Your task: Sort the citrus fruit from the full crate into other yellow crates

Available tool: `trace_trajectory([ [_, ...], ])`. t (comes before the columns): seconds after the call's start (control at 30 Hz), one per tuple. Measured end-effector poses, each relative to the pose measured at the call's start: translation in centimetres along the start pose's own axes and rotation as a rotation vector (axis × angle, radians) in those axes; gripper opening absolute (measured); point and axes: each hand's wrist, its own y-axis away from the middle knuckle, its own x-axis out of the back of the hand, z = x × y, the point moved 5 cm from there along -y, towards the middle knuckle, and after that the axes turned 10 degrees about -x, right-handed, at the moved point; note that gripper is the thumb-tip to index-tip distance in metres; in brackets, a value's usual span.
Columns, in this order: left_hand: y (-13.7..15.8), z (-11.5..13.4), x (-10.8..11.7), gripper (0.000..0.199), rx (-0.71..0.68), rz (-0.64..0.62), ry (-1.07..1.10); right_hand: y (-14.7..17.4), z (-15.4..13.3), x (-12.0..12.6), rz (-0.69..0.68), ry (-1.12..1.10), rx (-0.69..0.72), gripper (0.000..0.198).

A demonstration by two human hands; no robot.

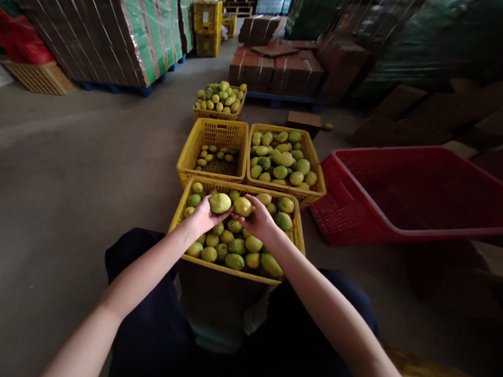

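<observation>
My left hand holds a large yellow-green lemon from below, its fingers curled around the underside. Close beside it, my right hand grips a smaller, yellower lemon between thumb and fingers. Both hands are above the near yellow crate, with their fingertips almost meeting. Green and yellow lemons fill that crate in a loose layer, partly covered by my hands and forearms.
Behind stand a yellow crate with several small lemons and a fuller crate. Another heaped crate is farther back. A big red basket stands at right. Wrapped pallet stacks and flattened cardboard lie beyond.
</observation>
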Motion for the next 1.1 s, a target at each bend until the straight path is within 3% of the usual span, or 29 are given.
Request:
trace_trajectory([
  [0.13,0.2,0.0,-0.2,0.029,0.003,0.014,0.039,-0.1,-0.2,0.1,0.016,0.015,0.043,0.023],
  [0.27,0.7,0.8,-1.0,0.028,-0.058,-0.125,0.036,0.4,-1.4,-0.1,-0.094,0.013,0.292,0.004],
  [0.4,1.5,2.2,-2.1,0.024,-0.176,-0.339,0.13,2.0,-2.6,-0.5,-0.22,0.114,0.602,0.029],
  [0.6,1.7,3.6,-2.1,0.018,-0.324,-0.273,0.244,3.9,-1.4,-1.0,-0.278,0.432,0.775,0.054],
  [0.7,1.9,3.0,-2.3,0.015,-0.328,-0.285,0.26,4.2,-1.0,-0.9,-0.208,0.594,0.942,0.056],
  [0.83,2.1,1.3,-2.6,0.013,-0.27,-0.362,0.25,3.8,-1.1,-0.4,-0.014,0.816,1.233,0.066],
  [0.9,2.3,0.6,-2.9,0.023,-0.262,-0.426,0.22,3.1,-0.9,-0.2,0.007,0.93,1.279,0.076],
  [1.03,2.7,0.2,-3.3,0.03,-0.3,-0.488,0.085,1.9,-0.2,0.0,-0.021,1.155,1.241,0.104],
  [1.1,2.7,0.1,-3.4,0.029,-0.307,-0.478,0.04,1.9,0.2,0.0,-0.022,1.2,1.238,0.104],
])
